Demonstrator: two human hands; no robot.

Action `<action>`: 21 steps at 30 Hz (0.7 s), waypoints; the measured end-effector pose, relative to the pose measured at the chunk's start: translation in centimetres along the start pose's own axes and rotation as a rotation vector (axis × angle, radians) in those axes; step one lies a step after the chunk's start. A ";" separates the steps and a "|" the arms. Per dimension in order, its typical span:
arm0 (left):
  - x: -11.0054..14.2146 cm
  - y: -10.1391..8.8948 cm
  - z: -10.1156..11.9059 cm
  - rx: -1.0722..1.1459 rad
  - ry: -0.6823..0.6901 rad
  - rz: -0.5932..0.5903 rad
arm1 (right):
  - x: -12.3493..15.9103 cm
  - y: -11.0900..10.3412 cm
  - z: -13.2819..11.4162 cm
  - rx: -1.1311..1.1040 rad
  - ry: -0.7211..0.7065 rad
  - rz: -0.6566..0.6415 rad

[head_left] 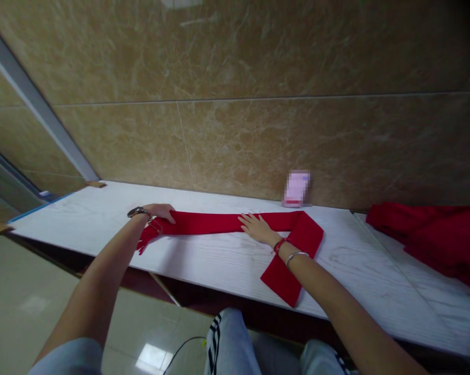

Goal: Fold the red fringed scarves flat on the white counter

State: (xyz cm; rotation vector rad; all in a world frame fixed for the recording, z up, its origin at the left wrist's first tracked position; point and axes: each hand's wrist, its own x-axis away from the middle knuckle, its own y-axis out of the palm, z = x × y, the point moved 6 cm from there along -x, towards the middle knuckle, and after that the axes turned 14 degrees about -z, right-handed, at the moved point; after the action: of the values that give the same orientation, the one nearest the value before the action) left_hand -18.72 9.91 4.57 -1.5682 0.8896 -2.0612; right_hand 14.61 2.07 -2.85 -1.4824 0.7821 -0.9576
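A long red scarf (207, 223), fringed at its left end, lies flattened along the white tabletop. Near the right it bends at a diagonal fold, and its wide end points toward me at the front edge. My left hand (162, 211) is closed on the far edge of the cloth near the fringe, thumb on top; part of its fingers is hidden. With fingers spread, my right hand (257, 228) lies flat on the middle of the strip, palm down. My right forearm crosses over the folded end and covers part of it.
More red cloth (433, 239) is heaped at the right end of the white tabletop (203, 260). A blurred pinkish item (296, 188) leans against the tiled wall (235, 146) at the back. Below the front edge are dark open compartments (203, 299).
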 end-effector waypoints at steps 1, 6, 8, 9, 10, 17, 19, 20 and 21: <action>0.6 -0.6 0.5 0.033 0.024 -0.018 | 0.0 -0.3 -0.1 -0.016 0.016 -0.006; 5.7 -4.5 6.8 0.000 0.138 0.181 | 2.1 -2.9 0.6 -0.227 0.011 -0.055; 7.7 -5.1 11.1 -0.061 0.206 0.287 | 4.8 -4.2 1.1 -0.319 -0.138 -0.036; 8.4 -4.8 13.5 -0.077 0.263 0.302 | 6.5 -4.6 1.3 -0.343 -0.232 -0.037; 8.9 -4.3 16.0 -0.089 0.337 0.305 | 8.3 -4.7 1.6 -0.349 -0.316 -0.064; 5.7 2.1 29.5 -0.111 0.724 0.111 | 15.5 -2.0 4.3 -0.112 -0.241 -0.082; 3.9 3.5 30.8 -0.097 0.732 0.058 | 15.7 -1.6 4.3 -0.063 -0.202 -0.036; 3.2 4.0 31.1 -0.088 0.741 0.025 | 15.7 -1.5 4.1 -0.052 -0.204 -0.016; 2.6 4.5 31.2 -0.073 0.750 -0.010 | 15.6 -1.4 3.9 -0.046 -0.218 -0.001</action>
State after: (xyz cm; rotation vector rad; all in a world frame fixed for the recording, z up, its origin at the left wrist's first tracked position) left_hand 10.08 -2.65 8.48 -0.7948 1.1993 -2.6890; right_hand 24.97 -9.82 0.61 -1.5961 0.6482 -0.7675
